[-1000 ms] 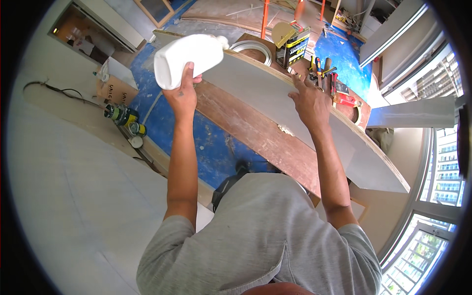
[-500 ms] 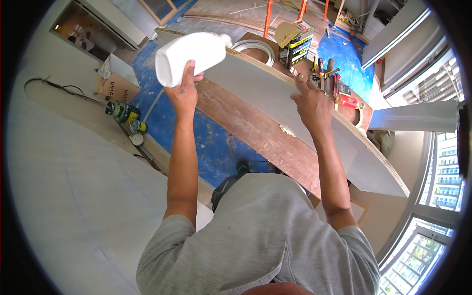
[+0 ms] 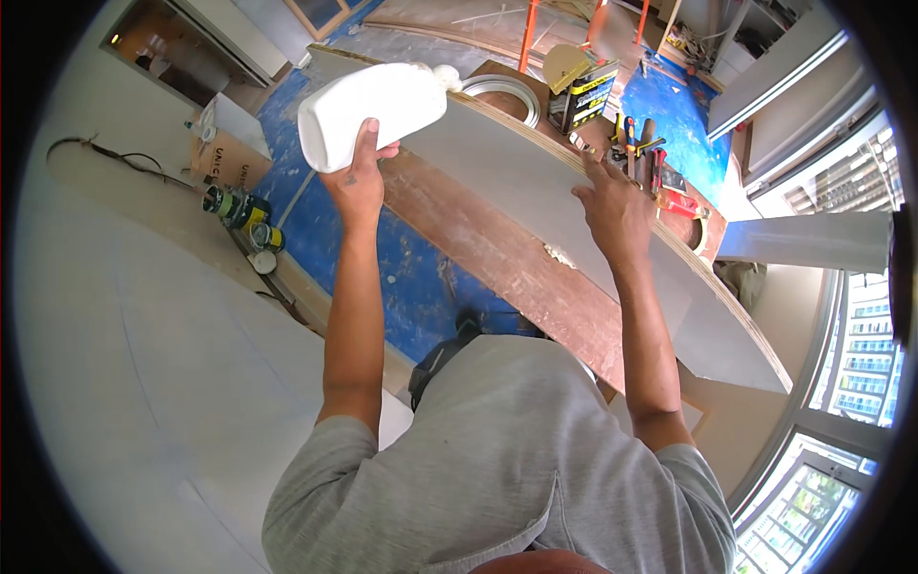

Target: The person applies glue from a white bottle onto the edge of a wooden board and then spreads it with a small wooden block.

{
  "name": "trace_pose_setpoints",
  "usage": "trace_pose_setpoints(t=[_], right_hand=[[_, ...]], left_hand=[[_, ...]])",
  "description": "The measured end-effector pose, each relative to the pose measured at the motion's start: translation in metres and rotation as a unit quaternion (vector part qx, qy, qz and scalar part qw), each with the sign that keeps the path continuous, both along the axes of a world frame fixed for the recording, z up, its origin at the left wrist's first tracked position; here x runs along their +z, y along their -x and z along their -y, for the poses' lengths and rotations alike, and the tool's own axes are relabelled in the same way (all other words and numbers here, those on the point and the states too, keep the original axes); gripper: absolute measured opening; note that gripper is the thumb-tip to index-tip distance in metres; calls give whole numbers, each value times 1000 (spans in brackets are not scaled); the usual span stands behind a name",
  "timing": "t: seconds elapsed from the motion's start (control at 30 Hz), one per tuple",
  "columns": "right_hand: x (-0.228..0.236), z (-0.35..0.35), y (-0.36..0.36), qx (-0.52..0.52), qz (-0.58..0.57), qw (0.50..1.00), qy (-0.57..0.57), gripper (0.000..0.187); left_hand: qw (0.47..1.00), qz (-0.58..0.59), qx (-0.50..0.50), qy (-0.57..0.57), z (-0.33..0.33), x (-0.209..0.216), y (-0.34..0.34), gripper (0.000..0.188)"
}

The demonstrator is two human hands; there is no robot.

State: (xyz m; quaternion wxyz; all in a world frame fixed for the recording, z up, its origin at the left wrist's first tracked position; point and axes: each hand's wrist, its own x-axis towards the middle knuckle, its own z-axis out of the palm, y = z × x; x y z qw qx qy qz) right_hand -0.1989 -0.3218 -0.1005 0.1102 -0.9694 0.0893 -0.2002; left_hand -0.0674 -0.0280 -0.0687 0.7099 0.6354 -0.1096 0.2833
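A white plastic bottle [image 3: 373,110] is held tilted in my left hand [image 3: 360,182], thumb across its near side. Its narrow neck, smeared whitish, points right toward the top edge of a long grey-faced plywood panel [image 3: 497,172]. My right hand [image 3: 617,206] is at that panel's upper edge, fingers stretched forward and thumb apart. Just beyond its fingertips is a small pale metallic item [image 3: 579,143] whose kind I cannot make out. Hand tools, among them a screwdriver [image 3: 629,132] with a blue and orange handle, lie beyond the right hand.
A reddish-brown board [image 3: 507,263] runs along the panel's near side. Behind the panel are a black and yellow tin [image 3: 585,96] and a coil of white edging [image 3: 507,93]. Green cans [image 3: 239,210] and a carton [image 3: 232,163] stand at left, by blue floor sheeting [image 3: 382,277].
The view has shifted slightly. The bottle remains in my left hand, still tilted, and my right hand stays at the panel edge with its fingers moved a little.
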Motion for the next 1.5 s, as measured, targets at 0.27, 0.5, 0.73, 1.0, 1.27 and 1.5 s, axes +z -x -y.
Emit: trace_pose_setpoints(t=[0.27, 0.5, 0.73, 1.0, 1.27, 1.5], right_hand=[[1, 1, 1, 0, -10, 1000, -7, 52], [2, 1, -2, 0, -2, 1000, -6, 51], [0, 3, 0, 4, 5, 1000, -7, 51], [0, 5, -1, -4, -6, 1000, -4, 51], [2, 5, -1, 1, -11, 1000, -14, 51], [2, 7, -1, 6, -6, 1000, 1, 54]], left_hand=[[999, 22, 7, -46, -8, 2, -16, 41], [998, 27, 6, -63, -11, 3, -23, 40], [999, 11, 20, -46, -16, 5, -24, 33], [999, 14, -19, -24, 0, 7, 4, 30], [999, 1, -34, -5, 6, 10, 16, 32], [999, -4, -32, -24, 16, 13, 27, 32]])
